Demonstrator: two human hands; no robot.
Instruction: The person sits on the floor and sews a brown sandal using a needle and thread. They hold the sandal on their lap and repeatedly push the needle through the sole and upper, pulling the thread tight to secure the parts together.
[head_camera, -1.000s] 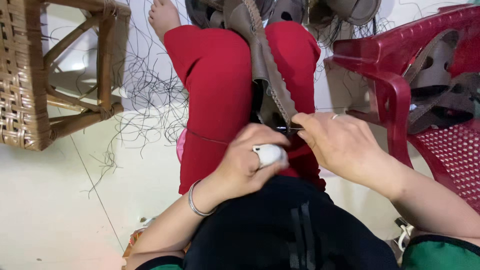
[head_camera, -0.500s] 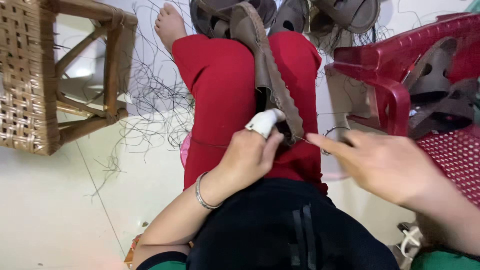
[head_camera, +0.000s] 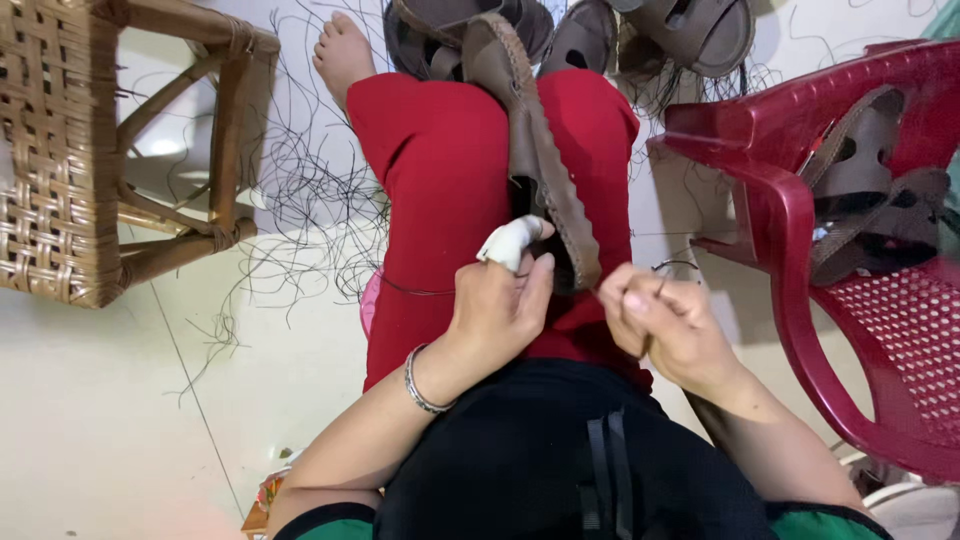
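Bright, even light; edges perhaps slightly warped.

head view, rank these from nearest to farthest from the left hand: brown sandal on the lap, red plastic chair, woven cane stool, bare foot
1. The brown sandal: lies along the red-trousered lap, touching the left hand.
2. The bare foot: up and left of the hand, on the floor.
3. The red plastic chair and the woven cane stool: far right and far left; too close to call.

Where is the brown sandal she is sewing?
In the head view the brown sandal lies along the red-trousered lap, centre frame, held by the left hand, with the right hand just beside its near end.
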